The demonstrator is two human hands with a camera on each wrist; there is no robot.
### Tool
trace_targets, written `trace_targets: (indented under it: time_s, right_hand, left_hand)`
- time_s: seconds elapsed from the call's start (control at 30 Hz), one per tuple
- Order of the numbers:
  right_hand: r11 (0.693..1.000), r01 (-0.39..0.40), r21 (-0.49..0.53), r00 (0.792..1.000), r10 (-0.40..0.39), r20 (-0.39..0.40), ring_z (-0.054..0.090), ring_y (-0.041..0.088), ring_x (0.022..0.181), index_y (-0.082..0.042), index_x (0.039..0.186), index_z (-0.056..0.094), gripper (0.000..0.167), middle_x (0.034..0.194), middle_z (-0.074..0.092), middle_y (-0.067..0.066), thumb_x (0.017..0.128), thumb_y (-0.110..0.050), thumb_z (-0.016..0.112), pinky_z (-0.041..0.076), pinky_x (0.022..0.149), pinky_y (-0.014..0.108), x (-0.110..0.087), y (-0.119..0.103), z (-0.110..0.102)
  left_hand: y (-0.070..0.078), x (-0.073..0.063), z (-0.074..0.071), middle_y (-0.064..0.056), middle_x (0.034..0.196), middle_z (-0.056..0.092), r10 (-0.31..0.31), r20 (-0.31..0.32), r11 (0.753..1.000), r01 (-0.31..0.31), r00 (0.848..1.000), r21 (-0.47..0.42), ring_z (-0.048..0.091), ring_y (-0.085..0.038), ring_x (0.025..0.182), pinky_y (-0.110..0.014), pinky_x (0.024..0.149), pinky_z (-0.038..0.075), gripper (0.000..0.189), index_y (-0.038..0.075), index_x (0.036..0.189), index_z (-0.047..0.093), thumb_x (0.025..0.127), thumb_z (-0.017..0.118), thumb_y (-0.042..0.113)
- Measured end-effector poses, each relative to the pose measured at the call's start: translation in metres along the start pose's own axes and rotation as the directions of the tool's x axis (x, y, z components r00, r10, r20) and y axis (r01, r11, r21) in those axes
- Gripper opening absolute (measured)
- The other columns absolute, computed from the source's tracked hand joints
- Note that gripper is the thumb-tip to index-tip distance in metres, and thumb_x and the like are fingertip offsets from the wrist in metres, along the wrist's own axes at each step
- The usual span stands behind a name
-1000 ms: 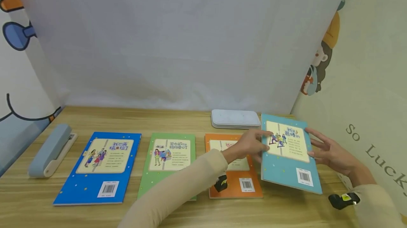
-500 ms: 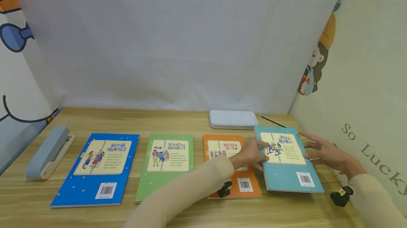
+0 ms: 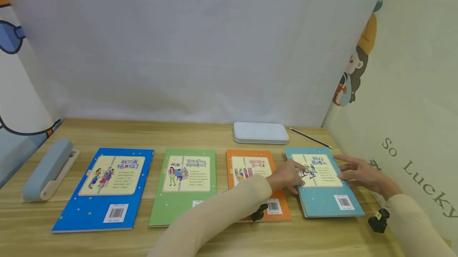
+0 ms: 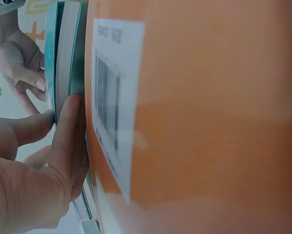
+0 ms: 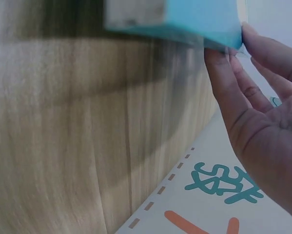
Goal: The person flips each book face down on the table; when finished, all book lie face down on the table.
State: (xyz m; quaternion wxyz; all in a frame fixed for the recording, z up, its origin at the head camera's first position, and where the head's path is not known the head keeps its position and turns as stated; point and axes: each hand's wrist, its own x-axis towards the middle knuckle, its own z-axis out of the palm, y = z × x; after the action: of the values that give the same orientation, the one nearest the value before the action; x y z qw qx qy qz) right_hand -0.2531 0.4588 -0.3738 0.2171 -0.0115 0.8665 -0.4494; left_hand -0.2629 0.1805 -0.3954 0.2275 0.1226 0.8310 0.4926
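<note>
A teal book (image 3: 323, 201) lies at the right of the row, low over the tabletop, its back cover with a barcode facing up. My left hand (image 3: 285, 175) pinches its left edge; in the left wrist view, the thumb (image 4: 36, 127) is on one cover and fingers are on the other. On the opposite edge, my right hand (image 3: 366, 174) holds the book between thumb and fingers. The right wrist view shows the book's corner above the wood grain. Beside it lies an orange book (image 3: 250, 154), partly covered by my left hand and sleeve.
Further left lie a green book (image 3: 161, 209) and a blue book (image 3: 89, 209). A grey-blue stapler (image 3: 48, 169) stands at the far left. At the back are a pale case (image 3: 260, 133) and a thin dark pencil (image 3: 311, 137). A printed wall panel (image 3: 404, 90) borders the right side.
Both hands have lowered the teal book from a raised, tilted pose to near the tabletop beside the orange book. The pencil behind it has come into view.
</note>
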Motion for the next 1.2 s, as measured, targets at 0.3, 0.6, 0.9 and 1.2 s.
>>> trace_targets:
  time_s: [0.3,0.6,0.9,1.2]
  right_hand:
    - [0.999,-0.034,-0.043,0.998,0.031,-0.049,0.064,0.019,0.089,0.006,0.156,0.006,0.088,0.117,0.056,0.023,0.094,-0.01,0.067,0.06,0.074,0.036,0.005,0.004,0.004]
    - [0.996,-0.073,-0.057,0.996,0.069,-0.062,0.07,0.024,0.089,0.011,0.154,0.009,0.089,0.113,0.061,0.027,0.091,-0.008,0.07,0.061,0.078,0.041,0.009,-0.002,0.011]
    - [0.982,-0.106,-0.154,0.99,0.089,-0.111,0.066,0.023,0.09,0.013,0.151,0.019,0.084,0.118,0.056,0.033,0.091,-0.012,0.072,0.058,0.079,0.04,0.012,-0.008,0.01]
    - [0.973,-0.152,-0.176,0.983,0.13,-0.127,0.067,0.027,0.097,0.012,0.149,0.023,0.085,0.128,0.051,0.042,0.089,-0.017,0.075,0.058,0.083,0.044,0.014,-0.01,0.011]
  left_hand:
    - [0.003,0.009,0.004,-0.011,0.089,0.078,-0.022,0.013,0.989,0.019,1.0,0.145,0.072,-0.019,0.056,-0.022,0.046,0.054,0.05,0.022,0.132,0.067,0.085,0.079,0.008]
    - [0.006,0.019,0.008,0.001,0.131,0.068,0.0,-0.001,0.92,0.001,1.0,0.392,0.069,-0.009,0.051,-0.016,0.044,0.05,0.053,0.03,0.135,0.063,0.086,0.08,0.024]
    - [0.011,0.017,0.007,0.0,0.127,0.07,0.025,0.014,0.909,-0.028,1.0,0.415,0.07,-0.011,0.052,-0.016,0.045,0.051,0.055,0.028,0.139,0.06,0.088,0.078,0.022]
    - [0.01,0.02,0.009,-0.004,0.118,0.073,-0.012,0.012,0.91,0.006,1.0,0.414,0.069,-0.011,0.049,-0.018,0.043,0.051,0.056,0.03,0.139,0.059,0.088,0.078,0.021]
